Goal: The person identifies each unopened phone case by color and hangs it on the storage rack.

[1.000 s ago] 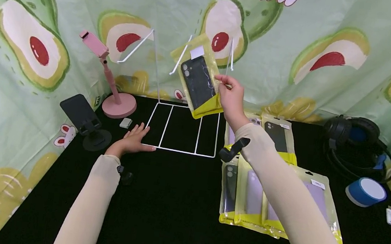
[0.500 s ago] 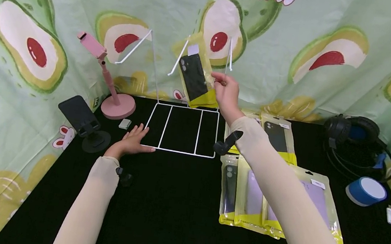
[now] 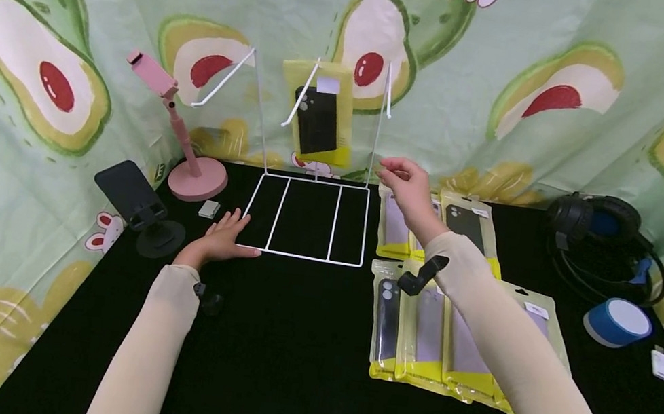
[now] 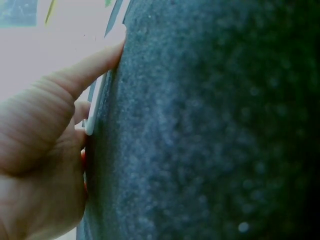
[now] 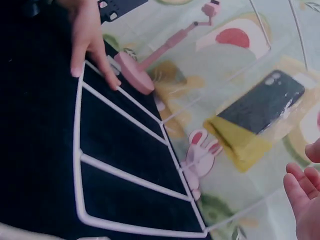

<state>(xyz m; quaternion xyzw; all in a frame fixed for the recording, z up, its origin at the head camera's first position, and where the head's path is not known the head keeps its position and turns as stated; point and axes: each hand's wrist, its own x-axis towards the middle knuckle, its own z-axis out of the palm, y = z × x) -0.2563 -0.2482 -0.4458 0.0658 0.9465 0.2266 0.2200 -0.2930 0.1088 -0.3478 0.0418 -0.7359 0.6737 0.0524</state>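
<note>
A white wire display rack (image 3: 314, 258) stands on the black tabletop, with three prongs at its upper part. From the middle prong hangs a yellow pouch (image 3: 345, 116) containing a black phone case (image 3: 318, 127), roughly upright. My left hand (image 3: 219, 240) rests at the rack's front left corner, fingers spread and the thumb (image 4: 102, 57) along the front wire. To the right of the hanging pouch, my right hand (image 3: 409, 190) is in the air with loosely bent fingers and nothing in them. The right wrist view shows it apart from the pouch.
More pouched phone cases (image 3: 429, 327) lie in two rows at right. Beyond them are black headphones (image 3: 596, 230), a blue tape roll (image 3: 617, 323) and a white USB stick (image 3: 661, 364). A pink stand (image 3: 196, 178) and a black phone stand (image 3: 130, 194) are at left. A patterned curtain hangs behind.
My right hand has let go of the pouch and drawn back to the right and down. The pouch has swung from tilted to nearly straight on the middle prong. My left hand stays put.
</note>
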